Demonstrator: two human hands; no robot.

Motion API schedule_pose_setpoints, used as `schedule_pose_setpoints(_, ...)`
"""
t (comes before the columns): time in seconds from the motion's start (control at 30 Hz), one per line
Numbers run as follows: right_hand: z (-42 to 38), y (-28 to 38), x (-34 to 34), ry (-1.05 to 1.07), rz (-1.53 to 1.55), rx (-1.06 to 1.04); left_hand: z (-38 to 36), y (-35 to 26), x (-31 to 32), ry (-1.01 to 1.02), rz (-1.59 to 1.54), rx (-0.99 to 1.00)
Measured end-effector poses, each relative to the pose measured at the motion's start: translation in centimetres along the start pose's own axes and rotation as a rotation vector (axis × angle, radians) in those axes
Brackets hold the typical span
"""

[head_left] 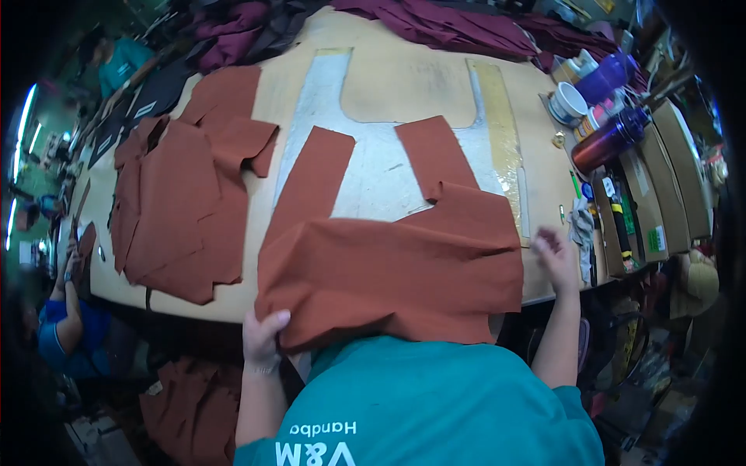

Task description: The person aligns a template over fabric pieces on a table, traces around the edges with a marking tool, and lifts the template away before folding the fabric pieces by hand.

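A rust-brown piece of fabric (pixel 388 268), cut with two upward-reaching strips, lies over the front of the table and hangs past its edge against my body. At its lower left corner my left hand (pixel 264 338) grips the cloth, thumb on top and the other fingers hidden under it. My right hand (pixel 554 258) is in the air just beyond the fabric's right edge, slightly blurred, fingers loosely apart and holding nothing. Beneath the fabric, a large U-shaped pattern template (pixel 373 167), silvery with a yellowish taped right arm, lies flat on the table.
A stack of rust-brown cut pieces (pixel 183 206) lies to the left. Maroon fabric (pixel 443 27) is heaped at the back. Bottles, a white tub (pixel 568 103) and a cardboard box (pixel 660 179) with tools line the right edge. Other people work at the left.
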State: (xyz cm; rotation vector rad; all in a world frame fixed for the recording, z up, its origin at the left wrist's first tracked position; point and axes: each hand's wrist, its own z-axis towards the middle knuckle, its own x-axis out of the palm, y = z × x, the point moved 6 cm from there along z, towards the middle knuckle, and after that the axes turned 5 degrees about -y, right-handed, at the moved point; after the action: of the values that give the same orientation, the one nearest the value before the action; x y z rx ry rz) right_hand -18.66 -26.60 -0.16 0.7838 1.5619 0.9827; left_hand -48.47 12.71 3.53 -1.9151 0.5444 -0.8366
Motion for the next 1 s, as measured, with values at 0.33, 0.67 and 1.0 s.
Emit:
schedule_pose_setpoints(0.33,3.4,-0.7,2.0,-0.417,-0.602,-0.444,13.1,-14.4,-4.9,-0.084,-0.561,0.527)
schedule_pose_setpoints(0.67,3.7,-0.9,2.1,-0.433,-0.616,-0.477,-16.7,-17.1,-46.0,-1.492,0.581,0.437)
schedule_pose_setpoints(1.0,3.6,-0.9,2.4,-0.491,-0.694,-0.473,-12.2,0.4,-30.5,-1.043,0.732,0.179)
